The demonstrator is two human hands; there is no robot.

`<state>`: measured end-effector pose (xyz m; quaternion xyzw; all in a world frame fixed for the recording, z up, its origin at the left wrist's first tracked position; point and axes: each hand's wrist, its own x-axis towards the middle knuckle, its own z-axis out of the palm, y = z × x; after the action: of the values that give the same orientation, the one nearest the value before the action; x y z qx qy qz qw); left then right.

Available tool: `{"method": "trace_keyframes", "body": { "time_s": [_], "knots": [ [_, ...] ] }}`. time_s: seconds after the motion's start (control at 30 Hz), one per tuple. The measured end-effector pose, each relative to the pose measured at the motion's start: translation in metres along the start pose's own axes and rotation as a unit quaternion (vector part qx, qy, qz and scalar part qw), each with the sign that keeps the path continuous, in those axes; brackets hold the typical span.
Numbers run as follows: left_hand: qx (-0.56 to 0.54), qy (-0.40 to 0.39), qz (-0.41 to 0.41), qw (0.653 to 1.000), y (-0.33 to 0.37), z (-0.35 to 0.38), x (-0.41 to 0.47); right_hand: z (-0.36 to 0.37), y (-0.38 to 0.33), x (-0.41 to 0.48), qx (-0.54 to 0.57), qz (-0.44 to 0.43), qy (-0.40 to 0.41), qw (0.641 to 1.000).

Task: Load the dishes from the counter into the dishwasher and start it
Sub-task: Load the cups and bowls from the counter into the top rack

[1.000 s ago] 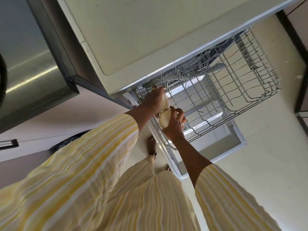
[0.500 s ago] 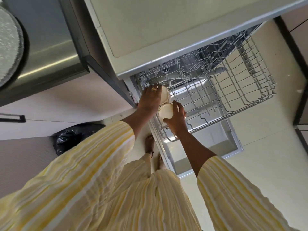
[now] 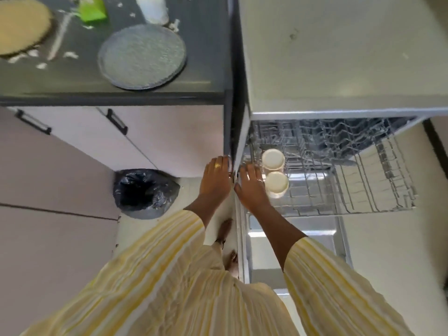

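Observation:
Two cream cups stand upside down at the left edge of the pulled-out upper rack [image 3: 378, 190]: the far cup [image 3: 273, 160] and the near cup [image 3: 277, 184]. My right hand [image 3: 251, 187] hovers just left of them with fingers spread, holding nothing. My left hand [image 3: 215, 178], a ring on one finger, is beside the dishwasher's left side, fingers relaxed and empty. On the dark counter [image 3: 206, 44] lie a grey plate [image 3: 142, 55], a tan round plate [image 3: 21, 25], a green cup [image 3: 94, 8] and a white cup [image 3: 152, 8].
The dishwasher's open door [image 3: 291, 246] lies low in front of my feet. A bin with a black bag [image 3: 145, 192] stands on the floor to the left. Cabinet doors with black handles [image 3: 116, 122] run under the counter. The dishwasher's pale top [image 3: 339, 57] is on the right.
Both hands have let go of the two cups, which now stand in the rack, and drawn back to the left. My view has swung left onto the counter.

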<state>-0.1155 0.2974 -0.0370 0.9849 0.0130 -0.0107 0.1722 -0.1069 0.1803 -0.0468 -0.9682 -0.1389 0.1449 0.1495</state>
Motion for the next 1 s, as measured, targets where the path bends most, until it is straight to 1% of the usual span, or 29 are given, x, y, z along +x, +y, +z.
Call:
{"method": "trace_keyframes", "body": {
  "time_s": [0.1,0.23,0.37,0.47,0.57,0.7,0.83,0.93,1.0],
  "knots": [
    [0.057,0.0,-0.06,0.997,-0.031,-0.023,-0.021,-0.001,-0.043,0.004,-0.029,-0.071,-0.019,0.997],
    [0.095,0.01,-0.137,0.986,-0.077,-0.054,-0.038,0.001,-0.103,0.016,-0.046,-0.157,-0.031,0.986],
    [0.113,0.025,-0.193,0.974,-0.127,-0.088,-0.046,0.001,-0.165,0.032,-0.043,-0.224,-0.039,0.973],
    [0.097,0.055,-0.235,0.966,-0.17,-0.116,-0.045,0.002,-0.216,0.051,-0.05,-0.271,-0.031,0.961],
    [0.058,0.088,-0.273,0.956,-0.217,-0.145,-0.041,0.004,-0.269,0.069,-0.075,-0.31,-0.013,0.948],
    [0.032,0.129,-0.314,0.94,-0.283,-0.19,-0.034,0.004,-0.342,0.097,-0.104,-0.362,0.005,0.926],
    [0.011,0.156,-0.354,0.922,-0.335,-0.234,-0.025,0.001,-0.409,0.118,-0.072,-0.381,0.037,0.921],
    [0.047,0.147,-0.358,0.921,-0.362,-0.254,-0.023,0.002,-0.447,0.127,-0.052,-0.401,0.031,0.914],
    [0.063,0.162,-0.369,0.913,-0.38,-0.263,-0.026,0.004,-0.469,0.137,-0.053,-0.418,0.029,0.906]
  ]
}}
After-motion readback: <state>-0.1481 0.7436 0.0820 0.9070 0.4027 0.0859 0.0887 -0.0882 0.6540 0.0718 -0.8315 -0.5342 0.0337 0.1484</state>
